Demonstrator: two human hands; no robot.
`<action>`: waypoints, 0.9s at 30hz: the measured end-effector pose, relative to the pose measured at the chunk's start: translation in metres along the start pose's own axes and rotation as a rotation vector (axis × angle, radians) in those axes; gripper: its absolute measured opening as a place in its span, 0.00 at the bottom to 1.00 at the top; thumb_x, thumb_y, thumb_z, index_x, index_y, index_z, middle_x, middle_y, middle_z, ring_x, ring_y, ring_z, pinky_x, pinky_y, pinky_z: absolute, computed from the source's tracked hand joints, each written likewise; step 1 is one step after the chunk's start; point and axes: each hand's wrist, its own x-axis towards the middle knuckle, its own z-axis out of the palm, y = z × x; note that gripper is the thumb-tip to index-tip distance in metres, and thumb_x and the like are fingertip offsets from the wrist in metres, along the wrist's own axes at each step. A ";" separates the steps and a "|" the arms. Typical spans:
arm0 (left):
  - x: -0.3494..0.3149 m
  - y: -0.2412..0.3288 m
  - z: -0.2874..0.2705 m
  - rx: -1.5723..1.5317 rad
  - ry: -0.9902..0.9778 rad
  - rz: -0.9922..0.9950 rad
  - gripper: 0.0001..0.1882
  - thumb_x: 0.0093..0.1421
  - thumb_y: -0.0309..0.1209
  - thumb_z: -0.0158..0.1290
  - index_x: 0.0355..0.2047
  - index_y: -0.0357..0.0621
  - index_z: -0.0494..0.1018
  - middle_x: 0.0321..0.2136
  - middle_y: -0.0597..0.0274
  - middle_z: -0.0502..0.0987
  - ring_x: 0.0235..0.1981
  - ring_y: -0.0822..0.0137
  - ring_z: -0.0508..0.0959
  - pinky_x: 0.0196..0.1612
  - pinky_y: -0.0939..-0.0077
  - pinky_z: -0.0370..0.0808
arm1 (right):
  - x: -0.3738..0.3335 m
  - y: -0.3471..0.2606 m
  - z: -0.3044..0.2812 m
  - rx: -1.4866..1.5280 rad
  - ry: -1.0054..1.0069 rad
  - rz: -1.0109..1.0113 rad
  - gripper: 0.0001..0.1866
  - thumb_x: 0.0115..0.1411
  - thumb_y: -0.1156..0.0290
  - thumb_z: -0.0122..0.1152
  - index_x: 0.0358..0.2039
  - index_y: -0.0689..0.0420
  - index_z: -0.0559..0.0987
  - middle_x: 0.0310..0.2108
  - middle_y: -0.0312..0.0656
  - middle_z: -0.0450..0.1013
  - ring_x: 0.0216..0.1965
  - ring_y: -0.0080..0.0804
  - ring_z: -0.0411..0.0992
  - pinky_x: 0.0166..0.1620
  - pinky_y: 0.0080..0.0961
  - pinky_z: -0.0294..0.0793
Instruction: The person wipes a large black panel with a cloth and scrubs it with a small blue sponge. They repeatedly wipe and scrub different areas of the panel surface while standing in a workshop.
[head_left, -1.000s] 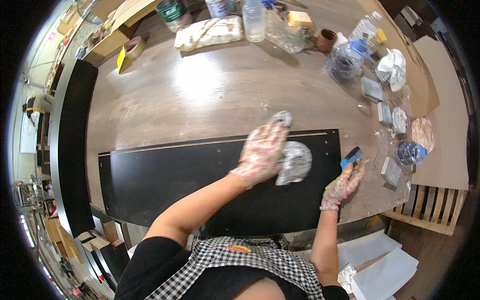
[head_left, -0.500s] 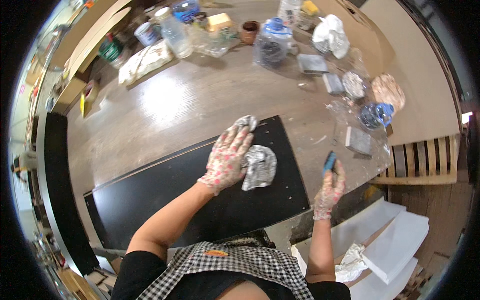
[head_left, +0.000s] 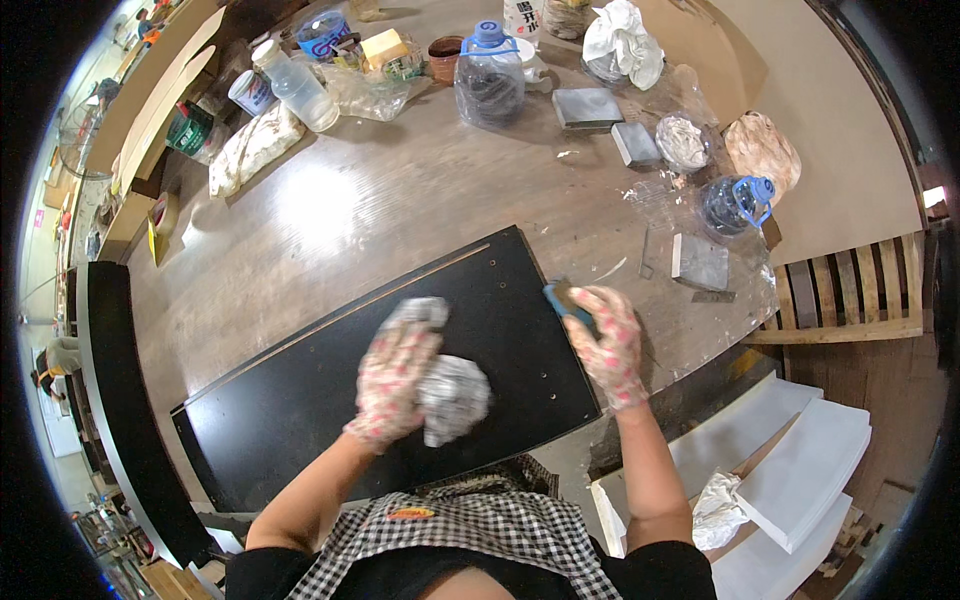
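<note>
My left hand (head_left: 392,385), in a white glove with pink dots, presses a crumpled grey-and-white rag (head_left: 455,402) onto a black panel (head_left: 280,420). The rag bunches out beyond the fingertips and beside the thumb; motion blurs both hand and cloth. My right hand (head_left: 608,345), gloved alike, grips a small blue block (head_left: 566,300) with a brownish face, perhaps a sanding block. It is held at the panel's right edge; whether it touches the panel I cannot tell. Small holes dot the right end of the panel.
Grey blocks (head_left: 700,262), a blue-capped jug (head_left: 490,85), a smaller bottle (head_left: 735,205) and wadded cloths (head_left: 622,45) stand along the far and right sides of the wooden table (head_left: 420,180). White boards (head_left: 805,470) lie at lower right. Another black panel (head_left: 115,400) stands at left.
My left hand has slid the rag left and nearer to me over the panel. My right hand has brought the blue block leftward to the panel's right edge. The view has shifted slightly.
</note>
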 end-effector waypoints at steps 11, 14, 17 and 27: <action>-0.021 -0.030 0.003 0.091 0.222 -0.297 0.37 0.46 0.33 0.55 0.60 0.42 0.65 0.64 0.50 0.60 0.66 0.48 0.56 0.66 0.54 0.53 | 0.103 0.009 0.059 0.045 -0.034 -0.100 0.16 0.50 0.72 0.67 0.40 0.56 0.76 0.38 0.45 0.72 0.41 0.45 0.72 0.43 0.38 0.73; -0.022 -0.030 0.000 0.095 0.229 -0.284 0.37 0.45 0.32 0.56 0.59 0.42 0.65 0.63 0.50 0.61 0.66 0.48 0.56 0.66 0.54 0.54 | 0.074 0.016 0.042 0.069 -0.095 -0.114 0.18 0.49 0.73 0.67 0.42 0.56 0.76 0.40 0.45 0.72 0.42 0.46 0.72 0.44 0.38 0.73; -0.019 -0.031 0.000 0.072 0.257 -0.253 0.37 0.44 0.32 0.57 0.59 0.42 0.65 0.63 0.50 0.61 0.66 0.48 0.57 0.65 0.54 0.54 | -0.003 0.012 -0.007 0.036 -0.200 -0.064 0.21 0.47 0.74 0.68 0.44 0.54 0.76 0.40 0.45 0.73 0.44 0.46 0.72 0.45 0.37 0.74; -0.023 -0.038 0.010 0.124 0.264 -0.248 0.38 0.44 0.27 0.54 0.60 0.42 0.64 0.64 0.51 0.59 0.66 0.49 0.56 0.65 0.54 0.54 | -0.006 0.000 -0.012 0.009 -0.050 -0.024 0.20 0.49 0.73 0.68 0.44 0.55 0.76 0.40 0.46 0.72 0.42 0.46 0.72 0.43 0.37 0.74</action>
